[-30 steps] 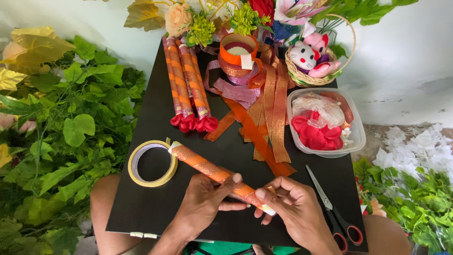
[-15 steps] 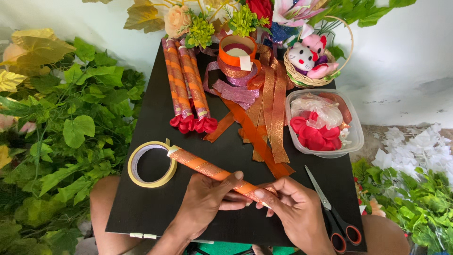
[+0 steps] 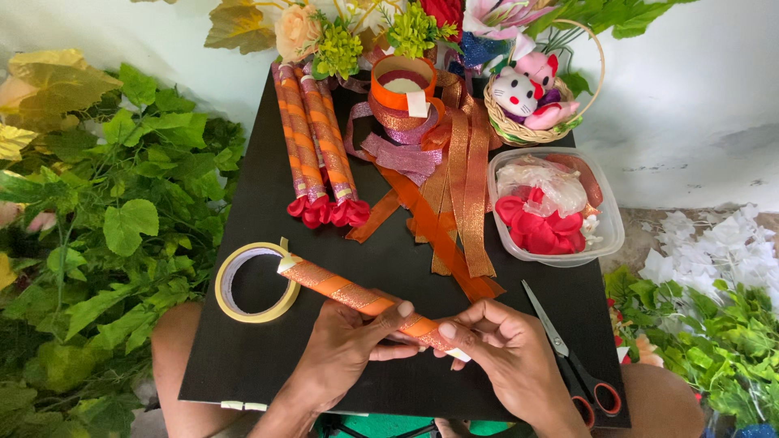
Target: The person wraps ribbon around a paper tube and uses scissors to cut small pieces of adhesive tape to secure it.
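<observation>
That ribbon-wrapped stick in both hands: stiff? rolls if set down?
The wrapped stick probably stays stiff: it juts straight past the left hand without sagging. Round and slim, so likely to roll on the black table. The glittery wrap may give some grip to the right hand.

We see a long paper tube [image 3: 357, 298] wound in spiral bands of orange and glittery pink, its near end white. Three more finished tubes [image 3: 312, 138] carry the same orange-and-pink stripes — each capped with crimson petals. The flat tabletop [image 3: 268, 203] is matt black. A ring of tape [image 3: 255, 282] is pale yellow. Loose ribbons [image 3: 454, 178] run orange, gold-bronze and mauve. A clear plastic tub [image 3: 560, 207] shows red petals. The scissors [image 3: 572, 357] have black handles lined red. The woven basket [image 3: 540, 97] is tan — holding a white and pink plush toy [image 3: 523, 89].
</observation>
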